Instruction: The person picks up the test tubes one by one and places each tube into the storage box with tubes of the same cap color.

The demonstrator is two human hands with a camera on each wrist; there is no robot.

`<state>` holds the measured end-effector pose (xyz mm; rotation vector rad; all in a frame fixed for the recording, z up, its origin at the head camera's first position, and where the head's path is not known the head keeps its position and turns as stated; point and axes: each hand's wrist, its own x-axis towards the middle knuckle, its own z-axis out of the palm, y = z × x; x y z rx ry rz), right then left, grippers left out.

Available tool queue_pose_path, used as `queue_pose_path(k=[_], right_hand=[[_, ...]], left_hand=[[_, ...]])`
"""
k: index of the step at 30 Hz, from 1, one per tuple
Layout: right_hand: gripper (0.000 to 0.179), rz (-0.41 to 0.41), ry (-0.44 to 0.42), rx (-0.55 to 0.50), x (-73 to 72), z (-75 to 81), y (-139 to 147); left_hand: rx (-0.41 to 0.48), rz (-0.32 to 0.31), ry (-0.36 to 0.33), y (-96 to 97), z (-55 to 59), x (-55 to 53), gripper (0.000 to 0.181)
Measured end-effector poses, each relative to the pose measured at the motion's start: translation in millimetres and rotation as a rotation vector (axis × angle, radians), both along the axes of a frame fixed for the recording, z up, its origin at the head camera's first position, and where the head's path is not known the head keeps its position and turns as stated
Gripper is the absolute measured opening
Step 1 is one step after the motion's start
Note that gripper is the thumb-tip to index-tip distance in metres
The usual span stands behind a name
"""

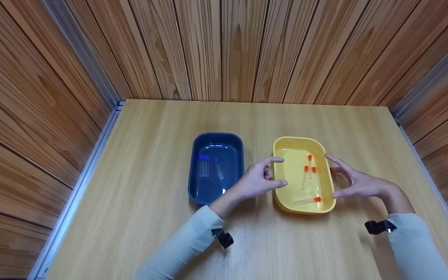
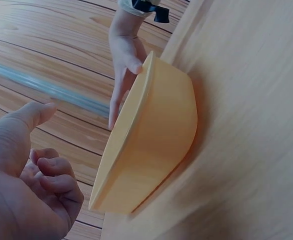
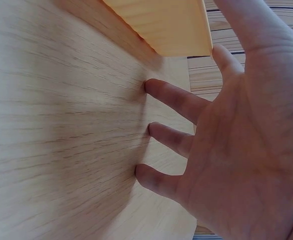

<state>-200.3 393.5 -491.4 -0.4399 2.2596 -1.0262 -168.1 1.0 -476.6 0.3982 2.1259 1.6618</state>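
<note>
A yellow plastic tub (image 1: 291, 157) stands on the table between the two hands. Several clear tubes with orange-red caps (image 1: 317, 199) lie inside it. My left hand (image 1: 256, 179) is at the tub's left side, thumb and index finger stretched out and apart, the other fingers folded in; in the left wrist view a gap shows between this hand and the tub wall (image 2: 161, 120). At the opposite side, my right hand (image 1: 358, 184) has its thumb and index finger spread along the rim, fingertips at or touching it. Its other fingers (image 3: 171, 100) point down to the tabletop.
Left of the yellow tub stands a dark blue tub (image 1: 230, 142) holding clear tubes with blue caps (image 1: 216, 160). Wood-plank walls (image 1: 239, 50) enclose the wooden table (image 1: 146, 163), with metal rails (image 1: 72, 206) along its sides.
</note>
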Motion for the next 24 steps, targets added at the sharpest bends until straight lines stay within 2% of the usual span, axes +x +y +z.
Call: queue_pose_path(k=[5, 9, 10, 14, 18, 24], right_hand=[[0.128, 0.010, -0.004, -0.012, -1.2, 2.4, -1], [0.126, 0.024, 0.009, -0.027, -3.1, -2.8, 4], [0.124, 0.039, 0.035, -0.024, -2.9, -5.3, 6], [0.124, 0.038, 0.046, -0.021, -0.7, -7.1, 9], [0.128, 0.013, 0.012, -0.017, 0.4, -0.3, 3], [0.131, 0.008, 0.012, 0.008, 0.3, 3.6, -2]], left_hand=[[-0.022, 0.005, 0.013, -9.7, -1.3, -0.4, 0.063], [-0.043, 0.013, 0.025, -18.9, 0.4, -0.7, 0.063], [-0.051, 0.017, 0.029, -21.6, 1.1, -0.8, 0.064], [-0.055, 0.031, 0.080, -33.1, 2.9, -2.8, 0.063], [-0.036, 0.040, 0.120, -47.3, 3.8, -4.1, 0.061], [-0.054, 0.052, 0.101, -71.3, 5.6, -3.4, 0.060]])
